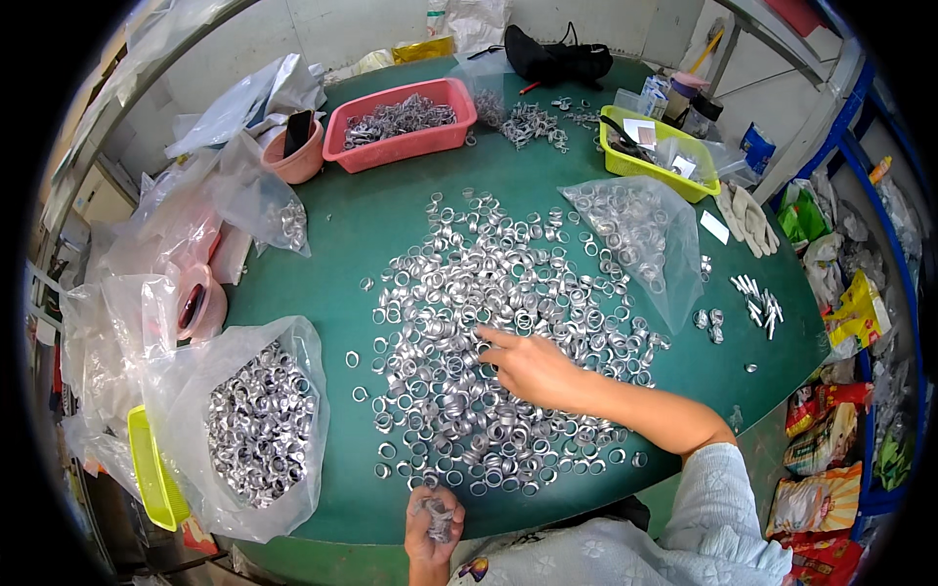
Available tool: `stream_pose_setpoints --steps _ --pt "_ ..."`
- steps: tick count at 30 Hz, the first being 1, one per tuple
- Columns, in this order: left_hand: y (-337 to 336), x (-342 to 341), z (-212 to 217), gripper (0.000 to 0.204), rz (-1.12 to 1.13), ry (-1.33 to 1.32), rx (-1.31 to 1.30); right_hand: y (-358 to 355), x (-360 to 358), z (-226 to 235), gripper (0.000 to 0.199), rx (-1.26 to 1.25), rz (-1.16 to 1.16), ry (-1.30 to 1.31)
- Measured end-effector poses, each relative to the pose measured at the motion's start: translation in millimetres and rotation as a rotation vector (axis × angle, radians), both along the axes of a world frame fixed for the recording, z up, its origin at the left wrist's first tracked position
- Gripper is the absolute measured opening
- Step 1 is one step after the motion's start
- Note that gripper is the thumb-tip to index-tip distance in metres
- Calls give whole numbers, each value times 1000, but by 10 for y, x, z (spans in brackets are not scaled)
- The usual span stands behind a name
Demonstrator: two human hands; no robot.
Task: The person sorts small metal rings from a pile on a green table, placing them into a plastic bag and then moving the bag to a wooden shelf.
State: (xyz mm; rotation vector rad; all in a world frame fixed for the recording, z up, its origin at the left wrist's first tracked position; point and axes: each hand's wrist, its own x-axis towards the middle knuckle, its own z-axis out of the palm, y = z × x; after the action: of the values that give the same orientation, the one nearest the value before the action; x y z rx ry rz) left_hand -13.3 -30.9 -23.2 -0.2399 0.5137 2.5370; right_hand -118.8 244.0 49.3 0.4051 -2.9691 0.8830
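Note:
A broad pile of silver metal rings [489,283] is spread over the green table [337,264]. My right hand [537,371] reaches into the middle of the pile from the right, its fingers stretched out and apart, with the fingertips touching rings. At the table's front edge, my left hand [426,527] is closed around several metal rings [439,520] gathered in its palm. Single loose rings lie around the pile's left border. To the left, an open clear plastic bag [311,391] holds many small metal parts [262,425].
Along the back stand a pink tray [396,151] of metal parts, a pink bowl [293,168] and a yellow-green basket [674,184]. Right of the pile lie a clear bag [640,234] of rings, work gloves [747,220] and small metal rods [757,301]. A green basket [154,469] sits at the left edge.

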Motion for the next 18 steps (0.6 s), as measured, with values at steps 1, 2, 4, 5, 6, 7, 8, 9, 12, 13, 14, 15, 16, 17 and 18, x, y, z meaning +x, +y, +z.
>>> stream_pose_setpoints --steps 1,2,4,5,6,7,8,9,12,13,14,15,16,17,18 --pt "-2 2 -1 32 -2 0 -1 -13 29 -36 22 -35 -10 25" --pt "2 7 -3 32 -5 0 2 -5 65 -53 21 -68 -20 49" --pt "-5 -4 -9 31 -9 17 13 27 115 -27 19 -167 -80 96" --pt "-9 8 -7 31 -10 18 17 68 114 -27 19 -239 -127 124" --pt "-4 13 -6 31 -11 20 15 133 99 -18 18 -310 -175 152" --pt "6 10 -2 31 -13 22 13 202 89 -10 18 -381 -223 180" --pt "9 0 2 31 -8 31 10 266 71 21 17 -425 -279 109" --pt "1 6 -2 32 -5 30 8 314 78 48 16 -429 -321 58" --pt "-9 6 -11 31 -7 31 7 397 88 -53 18 -327 -272 130" --pt "-10 3 -12 31 -11 31 8 393 95 -87 20 -282 -216 216" --pt "-12 1 -16 31 -16 30 10 378 112 -96 21 -236 -161 300" --pt "-15 -1 -22 31 -15 30 7 341 132 -95 23 -183 -139 230" --pt "-16 -4 -27 31 -14 30 4 278 151 -85 24 -131 -118 161" --pt "-12 -12 -27 31 -21 31 2 230 174 -73 25 -76 -103 92" --pt "-13 -13 -28 32 -19 26 6 226 164 -190 23 -34 -86 142"
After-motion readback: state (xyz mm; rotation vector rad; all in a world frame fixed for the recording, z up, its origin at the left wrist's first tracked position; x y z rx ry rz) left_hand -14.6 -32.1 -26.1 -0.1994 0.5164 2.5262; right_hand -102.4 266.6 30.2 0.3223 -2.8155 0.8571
